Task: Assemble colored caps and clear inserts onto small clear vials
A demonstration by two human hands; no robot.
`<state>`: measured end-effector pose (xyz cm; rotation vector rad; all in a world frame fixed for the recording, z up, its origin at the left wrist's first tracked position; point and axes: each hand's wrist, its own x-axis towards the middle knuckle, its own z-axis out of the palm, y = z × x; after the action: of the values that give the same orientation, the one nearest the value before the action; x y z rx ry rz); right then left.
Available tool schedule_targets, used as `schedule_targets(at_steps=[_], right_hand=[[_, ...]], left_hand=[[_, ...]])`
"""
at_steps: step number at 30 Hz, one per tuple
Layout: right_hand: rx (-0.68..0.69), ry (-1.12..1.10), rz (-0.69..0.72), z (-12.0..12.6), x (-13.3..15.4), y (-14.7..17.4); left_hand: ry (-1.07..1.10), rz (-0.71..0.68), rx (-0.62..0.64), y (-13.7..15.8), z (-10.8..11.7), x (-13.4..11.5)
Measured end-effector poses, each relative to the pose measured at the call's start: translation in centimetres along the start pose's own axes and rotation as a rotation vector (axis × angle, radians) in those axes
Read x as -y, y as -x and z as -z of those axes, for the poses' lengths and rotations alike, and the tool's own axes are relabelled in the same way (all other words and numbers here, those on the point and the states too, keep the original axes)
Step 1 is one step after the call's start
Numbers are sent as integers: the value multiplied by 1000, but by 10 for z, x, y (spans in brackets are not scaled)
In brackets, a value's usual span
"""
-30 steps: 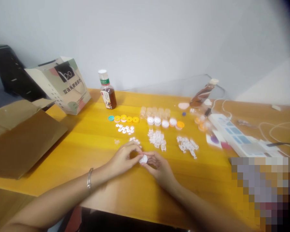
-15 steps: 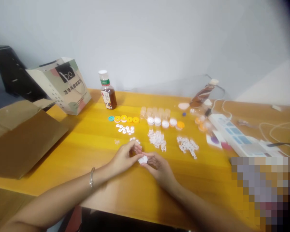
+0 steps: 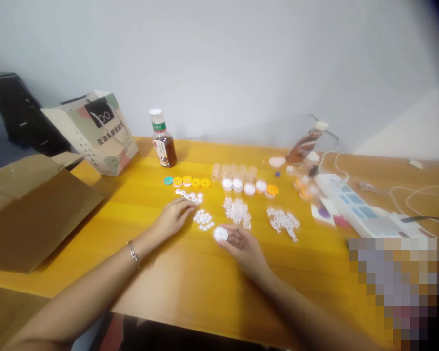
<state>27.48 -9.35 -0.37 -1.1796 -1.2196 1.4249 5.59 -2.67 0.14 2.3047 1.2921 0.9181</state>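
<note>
White disc is pinched in right hand; left hand, I cannot tell; paper bag bears Chinese characters.

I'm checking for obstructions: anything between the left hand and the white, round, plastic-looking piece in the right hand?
Only a low cluster of small, white, round discs lies between the left hand and the piece.

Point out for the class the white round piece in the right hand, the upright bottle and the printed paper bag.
White round piece [image 3: 220, 233]: head view, middle of its face.
Upright bottle [image 3: 165, 150]: head view, its body.
Paper bag [image 3: 107, 140]: head view, printed front panel.
</note>
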Motion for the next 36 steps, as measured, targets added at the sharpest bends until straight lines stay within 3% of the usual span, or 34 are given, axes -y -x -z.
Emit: schedule_targets(at_steps=[5, 12, 23, 36], right_hand=[[5, -10, -1, 1, 1, -1], [6, -27, 11, 1, 0, -3], [24, -95, 41, 4, 6, -1], [51, -126, 50, 5, 7, 0]], left_hand=[[-185, -58, 15, -5, 2, 22], [-362, -142, 97, -5, 1, 10], [-177, -45, 78, -3, -6, 15], [-542, -225, 193, -4, -1, 21]])
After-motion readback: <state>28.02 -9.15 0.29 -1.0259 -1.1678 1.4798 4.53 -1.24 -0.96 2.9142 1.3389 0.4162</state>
